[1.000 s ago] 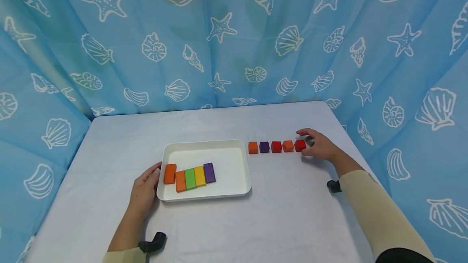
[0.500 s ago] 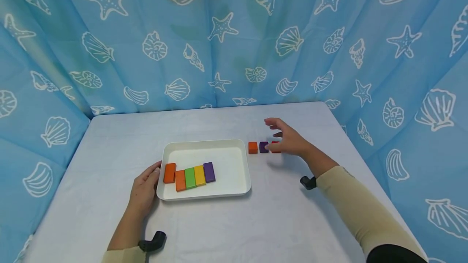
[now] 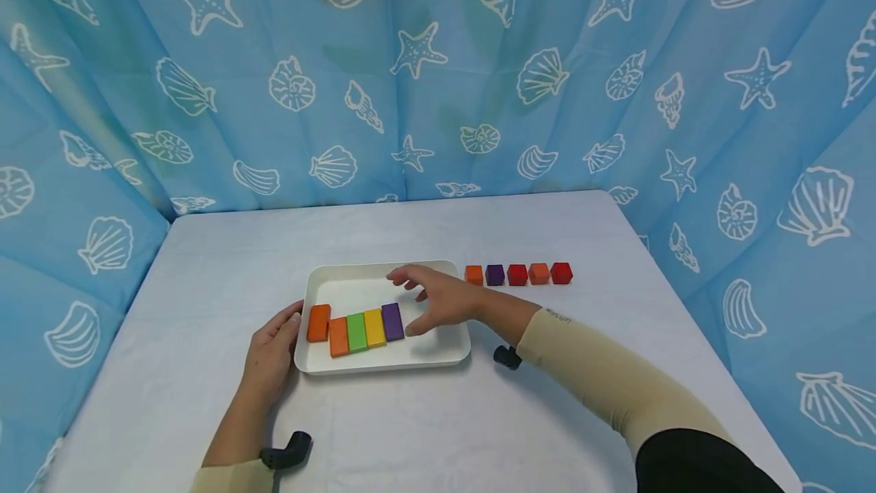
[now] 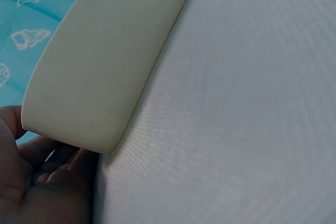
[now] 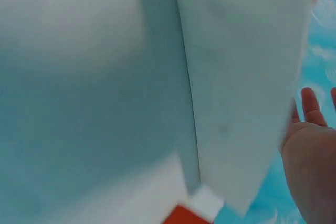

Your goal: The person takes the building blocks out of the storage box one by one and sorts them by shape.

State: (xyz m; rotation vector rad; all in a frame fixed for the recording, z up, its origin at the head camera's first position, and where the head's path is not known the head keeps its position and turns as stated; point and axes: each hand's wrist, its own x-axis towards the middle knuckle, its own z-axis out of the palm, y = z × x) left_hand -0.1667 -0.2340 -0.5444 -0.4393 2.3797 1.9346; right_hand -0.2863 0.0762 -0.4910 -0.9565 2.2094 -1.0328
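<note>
The right hand [image 3: 445,299] is above the white tray [image 3: 356,284], its fingers spread and holding nothing, the thumb near the purple block [image 3: 392,322]. This block lies in the tray with four others. Five cubes [image 3: 517,275] form a row beside it. The left hand [image 3: 269,352] touches the tray's left end; whether it grips, one cannot tell.

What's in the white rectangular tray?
Two orange rectangular blocks, a green one, a yellow one and a purple one. The right hand, above the tray, hides part of its right side; anything there can't be seen.
</note>
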